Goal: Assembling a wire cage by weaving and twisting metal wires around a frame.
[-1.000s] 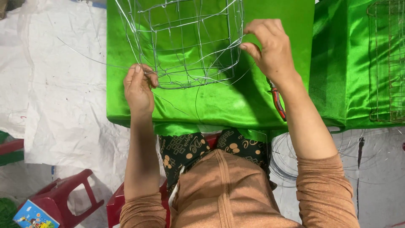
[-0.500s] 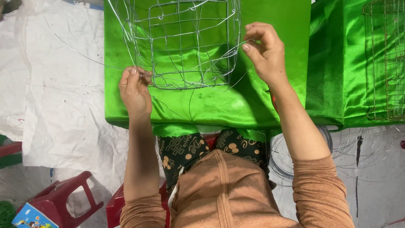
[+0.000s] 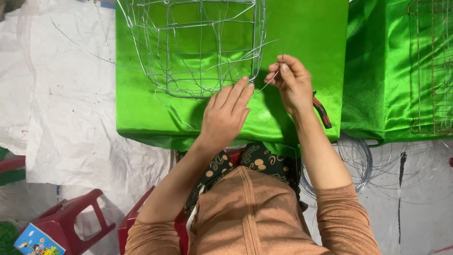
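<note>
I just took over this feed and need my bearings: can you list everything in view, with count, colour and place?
wire cage frame: one, silver, on the green cloth at top centre
thin wire strand: one, silver, between both hands
green cloth: one, shiny green, covering the work surface
pliers: one, red and black handles, right of the right wrist
second wire frame: one, rusty brown, on green fabric at far right
wire coils: a bundle, silver, on the floor at right
plastic stools: two, red, lower left
small box: one, blue, bottom left
white sheet: one, floor at left
left hand: fingertips at the cage's lower edge
right hand: pinching the strand
</note>
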